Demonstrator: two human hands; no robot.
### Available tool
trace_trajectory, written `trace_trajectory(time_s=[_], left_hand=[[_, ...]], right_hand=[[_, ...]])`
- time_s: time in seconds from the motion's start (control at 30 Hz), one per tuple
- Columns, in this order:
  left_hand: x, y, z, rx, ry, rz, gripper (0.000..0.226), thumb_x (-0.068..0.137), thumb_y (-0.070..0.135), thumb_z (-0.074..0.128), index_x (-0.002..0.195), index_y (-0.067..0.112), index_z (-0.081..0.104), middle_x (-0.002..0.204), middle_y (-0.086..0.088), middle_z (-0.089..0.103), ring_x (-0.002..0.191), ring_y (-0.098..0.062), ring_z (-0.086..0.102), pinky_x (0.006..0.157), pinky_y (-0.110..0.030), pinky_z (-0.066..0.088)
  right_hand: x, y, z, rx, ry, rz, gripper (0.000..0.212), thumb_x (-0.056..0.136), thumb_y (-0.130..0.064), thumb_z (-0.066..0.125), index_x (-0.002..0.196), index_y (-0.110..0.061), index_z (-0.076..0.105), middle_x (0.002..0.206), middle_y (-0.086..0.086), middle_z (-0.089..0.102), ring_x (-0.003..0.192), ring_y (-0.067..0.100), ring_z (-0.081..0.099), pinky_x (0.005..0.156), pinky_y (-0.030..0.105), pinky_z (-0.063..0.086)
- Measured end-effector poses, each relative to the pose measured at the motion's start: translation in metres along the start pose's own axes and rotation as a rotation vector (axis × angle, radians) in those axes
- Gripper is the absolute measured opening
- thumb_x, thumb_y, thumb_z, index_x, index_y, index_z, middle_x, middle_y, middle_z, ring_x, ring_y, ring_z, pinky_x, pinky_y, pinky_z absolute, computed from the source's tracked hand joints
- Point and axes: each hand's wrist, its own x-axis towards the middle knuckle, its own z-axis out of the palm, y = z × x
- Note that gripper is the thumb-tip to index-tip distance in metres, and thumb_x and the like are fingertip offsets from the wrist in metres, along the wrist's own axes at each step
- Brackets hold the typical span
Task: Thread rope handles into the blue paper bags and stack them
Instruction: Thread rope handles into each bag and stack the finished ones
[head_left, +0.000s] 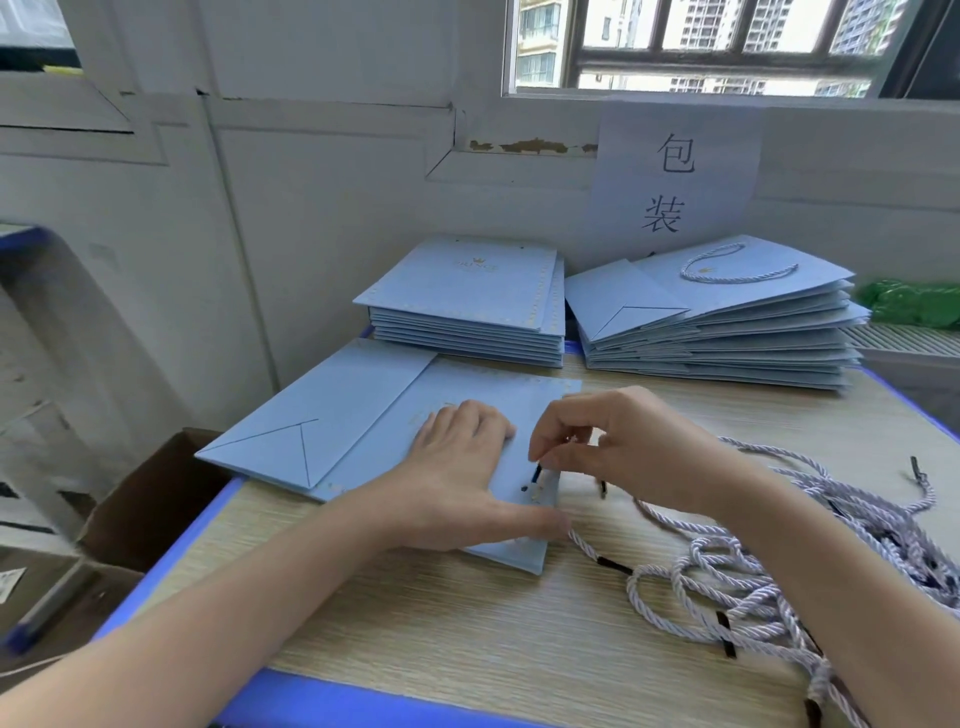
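A flat blue paper bag (332, 431) lies on the table in front of me, its open end toward the right. My left hand (457, 467) presses flat on that end, the thumb touching a pale rope (587, 548) at the bag's edge. My right hand (618, 441) pinches the black tip of a rope handle (536, 474) right above a small hole in the bag. A tangled pile of pale twisted ropes (769, 582) with black tips lies at the right, partly under my right forearm.
Two stacks of blue bags stand at the back: one without handles (467, 306) in the middle, one with a rope handle on top (727, 322) at the right. The wooden table has a blue rim (171, 551). An open cardboard box (150, 499) sits at the lower left.
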Motion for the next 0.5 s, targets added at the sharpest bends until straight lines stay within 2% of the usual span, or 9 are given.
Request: trace_trajectory(time_s=[0.13, 0.23, 0.3, 0.37, 0.4, 0.5], left_hand=[[0.000, -0.001, 0.000, 0.000, 0.012, 0.004, 0.095, 0.056, 0.077, 0.044, 0.135, 0.026, 0.031, 0.131, 0.009, 0.025, 0.128, -0.010, 0.019, 0.106, -0.025, 0.017], [0.002, -0.004, 0.001, -0.008, 0.013, 0.001, 0.093, 0.052, 0.082, 0.045, 0.128, 0.028, 0.035, 0.127, 0.009, 0.026, 0.124, -0.010, 0.021, 0.107, -0.026, 0.020], [0.003, -0.005, 0.002, -0.028, 0.019, 0.000, 0.077, 0.052, 0.083, 0.046, 0.110, 0.034, 0.039, 0.119, 0.009, 0.029, 0.117, -0.011, 0.024, 0.105, -0.028, 0.024], [0.002, -0.005, 0.002, -0.053, 0.030, 0.016, 0.053, 0.057, 0.076, 0.051, 0.088, 0.038, 0.033, 0.109, 0.008, 0.030, 0.107, -0.011, 0.027, 0.098, -0.028, 0.028], [0.002, -0.005, 0.002, -0.064, 0.035, 0.023, 0.052, 0.057, 0.075, 0.052, 0.085, 0.037, 0.032, 0.106, 0.008, 0.031, 0.104, -0.011, 0.027, 0.096, -0.027, 0.029], [0.004, -0.006, 0.001, -0.102, 0.055, 0.020, 0.069, 0.046, 0.079, 0.045, 0.097, 0.032, 0.042, 0.105, 0.010, 0.033, 0.106, -0.010, 0.029, 0.097, -0.027, 0.031]], right_hand=[[-0.001, -0.008, 0.002, -0.077, 0.005, -0.059, 0.010, 0.086, -0.014, 0.065, 0.090, -0.019, 0.072, 0.083, -0.009, 0.059, 0.067, -0.011, 0.049, 0.066, 0.005, 0.035], [0.002, -0.010, 0.010, -0.070, 0.028, -0.063, 0.010, 0.087, -0.012, 0.064, 0.091, -0.017, 0.072, 0.080, -0.014, 0.056, 0.067, -0.013, 0.049, 0.066, 0.005, 0.035], [0.004, -0.010, 0.016, -0.059, 0.037, -0.059, 0.010, 0.086, -0.010, 0.064, 0.091, -0.015, 0.072, 0.077, -0.016, 0.056, 0.067, -0.013, 0.050, 0.066, 0.005, 0.036], [0.006, -0.011, 0.021, -0.055, 0.037, -0.066, 0.012, 0.085, -0.007, 0.064, 0.090, -0.013, 0.072, 0.075, -0.016, 0.057, 0.067, -0.013, 0.050, 0.066, 0.006, 0.036], [0.006, -0.012, 0.022, -0.052, 0.037, -0.071, 0.013, 0.084, -0.006, 0.065, 0.090, -0.013, 0.072, 0.073, -0.017, 0.057, 0.067, -0.012, 0.050, 0.065, 0.006, 0.036], [0.006, -0.013, 0.021, -0.037, 0.034, -0.052, 0.014, 0.082, -0.006, 0.065, 0.090, -0.015, 0.072, 0.070, -0.019, 0.056, 0.066, -0.010, 0.051, 0.064, 0.007, 0.036]])
